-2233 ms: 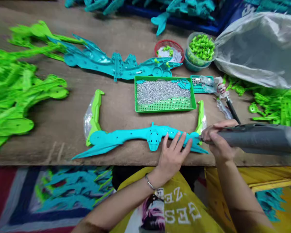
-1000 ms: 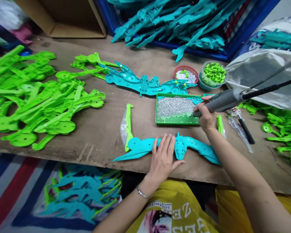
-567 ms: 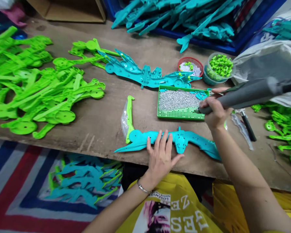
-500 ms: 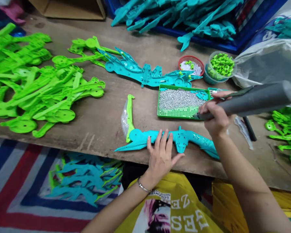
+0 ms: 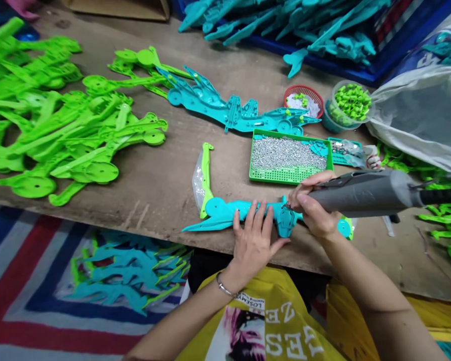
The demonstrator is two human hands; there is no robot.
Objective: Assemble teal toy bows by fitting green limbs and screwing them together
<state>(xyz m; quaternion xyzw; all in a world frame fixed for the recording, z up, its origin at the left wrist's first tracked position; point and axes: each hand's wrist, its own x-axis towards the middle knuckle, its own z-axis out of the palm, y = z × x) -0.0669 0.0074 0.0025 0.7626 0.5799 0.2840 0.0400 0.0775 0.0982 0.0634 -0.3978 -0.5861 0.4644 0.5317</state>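
A turquoise plastic piece (image 5: 220,213) lies along the table's front edge, with a green blade-shaped part (image 5: 206,175) in clear film at its left end. My left hand (image 5: 254,240) rests on the piece with its fingers spread. My right hand (image 5: 315,203) is wrapped round the front of a grey power screwdriver (image 5: 368,193), whose tip is at the raised middle block (image 5: 286,220) of the piece. A green tray (image 5: 291,175) of small silver screws sits just behind. My right hand hides part of the piece's right half.
Green parts (image 5: 78,135) are heaped at the left. Assembled turquoise pieces (image 5: 210,103) lie behind the tray. A red basket (image 5: 308,93), a tub of green clips (image 5: 349,103) and a blue crate (image 5: 334,65) stand farther back. A white bag (image 5: 428,115) is at the right.
My right hand has moved the screwdriver from the tray's front edge down and left to the turquoise piece's middle block. My left hand keeps its place on the piece. The view has shifted slightly.
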